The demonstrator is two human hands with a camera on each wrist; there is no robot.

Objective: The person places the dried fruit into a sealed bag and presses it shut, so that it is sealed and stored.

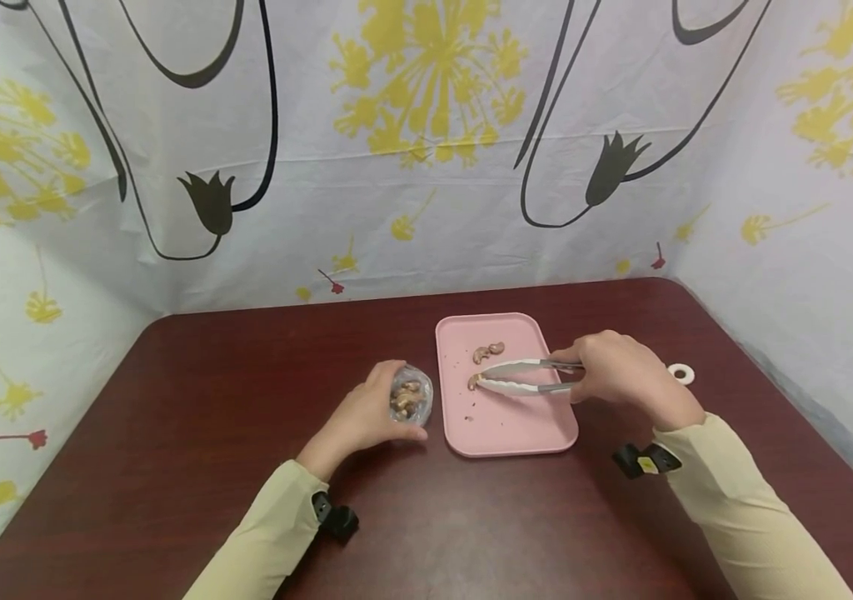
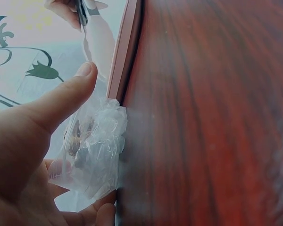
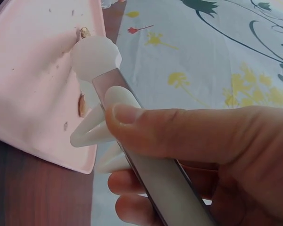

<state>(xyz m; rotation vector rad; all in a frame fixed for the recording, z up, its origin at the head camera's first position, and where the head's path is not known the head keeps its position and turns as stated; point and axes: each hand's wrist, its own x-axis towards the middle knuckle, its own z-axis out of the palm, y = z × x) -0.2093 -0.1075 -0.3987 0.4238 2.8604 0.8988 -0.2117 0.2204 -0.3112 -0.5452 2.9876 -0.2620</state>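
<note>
My left hand point(image 1: 359, 415) curls round a small clear plastic bag point(image 2: 101, 150) standing on the table at the pink tray's left side; brown cashews point(image 1: 407, 398) show inside it. In the left wrist view the thumb point(image 2: 68, 96) lies above the bag, with the other fingers behind and under it. My right hand point(image 1: 614, 373) grips metal tongs point(image 3: 153, 174) with white tips, held low over the pink tray point(image 1: 505, 433). A cashew point(image 1: 473, 382) lies right at the tong tips, which stand apart. Two more cashews point(image 1: 488, 352) rest farther back on the tray.
Small dark crumbs point(image 1: 469, 417) dot the tray. A white ring point(image 1: 681, 373) lies on the dark red-brown table point(image 1: 246, 400) beyond my right wrist. White cloth point(image 1: 426, 217) printed with flowers hangs round the table's back and sides.
</note>
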